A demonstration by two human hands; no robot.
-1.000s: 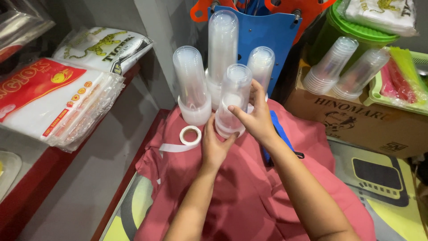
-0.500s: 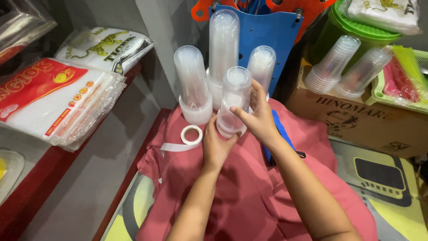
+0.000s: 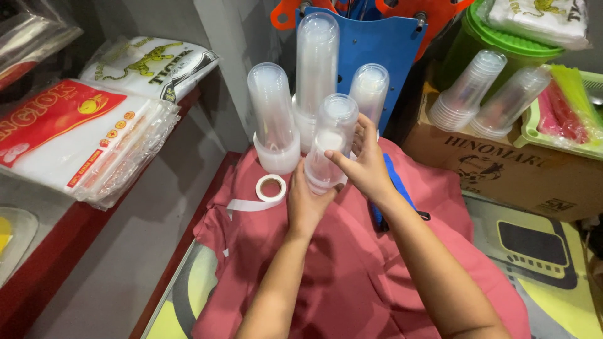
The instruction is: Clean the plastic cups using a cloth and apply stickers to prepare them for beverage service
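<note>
Both of my hands grip a short stack of clear plastic cups [image 3: 331,135], tilted up off a red cloth [image 3: 352,263]. My left hand [image 3: 308,204] holds the stack's base from below. My right hand [image 3: 364,166] wraps its side, fingers spread over the cups. Behind it stand three taller upside-down cup stacks: one on the left [image 3: 272,119], the tallest in the middle [image 3: 316,69] and one on the right [image 3: 369,88]. A roll of white tape [image 3: 271,187] lies on the cloth just left of my left hand, a loose strip trailing from it.
Plastic-wrapped white packs [image 3: 69,135] fill a red shelf on the left. A blue and orange machine [image 3: 402,44] stands behind the cups. At right, a cardboard box [image 3: 521,172] carries two lying cup stacks [image 3: 490,94], a green container and a green basket.
The held cup stack has shifted very slightly; my hands keep the same grip and place.
</note>
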